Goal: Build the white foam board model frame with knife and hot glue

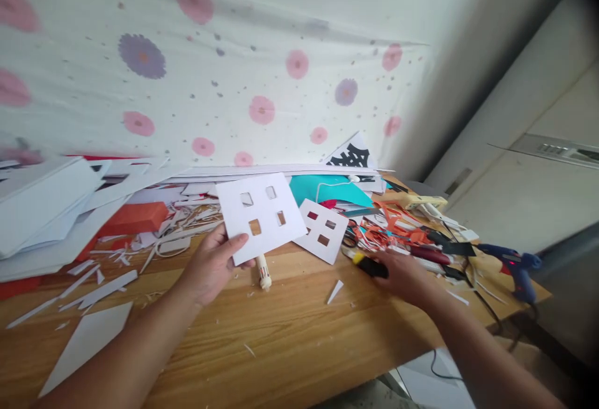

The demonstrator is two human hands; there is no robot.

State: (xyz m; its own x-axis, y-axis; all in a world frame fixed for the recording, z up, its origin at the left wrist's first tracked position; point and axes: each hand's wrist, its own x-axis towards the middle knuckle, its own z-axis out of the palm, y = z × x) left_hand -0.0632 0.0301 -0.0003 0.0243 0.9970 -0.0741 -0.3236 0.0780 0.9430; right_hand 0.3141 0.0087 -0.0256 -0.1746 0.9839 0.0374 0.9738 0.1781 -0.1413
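My left hand (218, 259) pinches a white board panel (262, 209) at its lower left corner, thumb on top, and holds it tilted above the table. Several small rectangular windows are cut through the panel. A second white panel with similar windows (327, 250) lies behind it to the right, partly covered. At the right, my right hand (400, 272) is closed on a black and yellow utility knife (369, 264), low over the table. The knife's tip lies by the scissors (349, 237). Under the held panel a cream pen-like stick (263, 274) sticks out.
Orange scraps (390, 225) and tools crowd the right side, with a blue glue gun (517, 269) by the edge. White boards (42, 209) and offcuts pile up at left beside an orange block (133, 217). A turquoise sheet (334, 189) lies at the back.
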